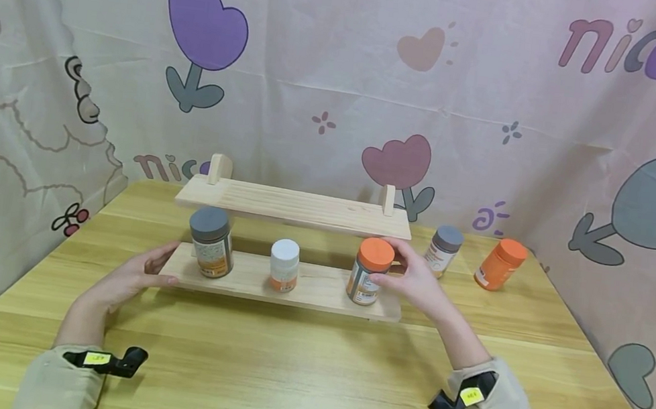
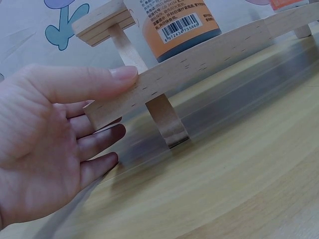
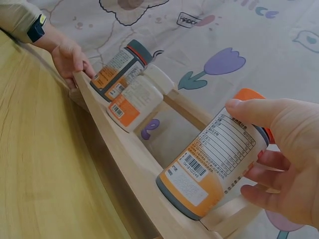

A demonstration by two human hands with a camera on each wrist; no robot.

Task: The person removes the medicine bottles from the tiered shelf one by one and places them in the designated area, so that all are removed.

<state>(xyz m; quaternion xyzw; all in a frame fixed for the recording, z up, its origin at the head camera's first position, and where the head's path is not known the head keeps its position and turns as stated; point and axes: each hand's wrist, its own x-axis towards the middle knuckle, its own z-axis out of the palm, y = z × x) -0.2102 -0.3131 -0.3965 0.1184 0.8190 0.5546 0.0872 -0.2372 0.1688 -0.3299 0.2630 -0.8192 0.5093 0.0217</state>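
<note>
A two-tier wooden shelf stands on the table. My left hand grips the left end of its lower board, thumb on top and fingers around the end and below. On the right part of that board, my right hand holds an orange-capped supplement bottle between thumb and fingers. The bottle's base is at the board, slightly tilted in the right wrist view. A grey-capped bottle stands at the left of the lower board, and a small white bottle in the middle.
On the table right of the shelf stand another grey-capped bottle, partly behind my right hand, and an orange bottle. The upper board overhangs behind the bottles. A patterned cloth hangs around the table.
</note>
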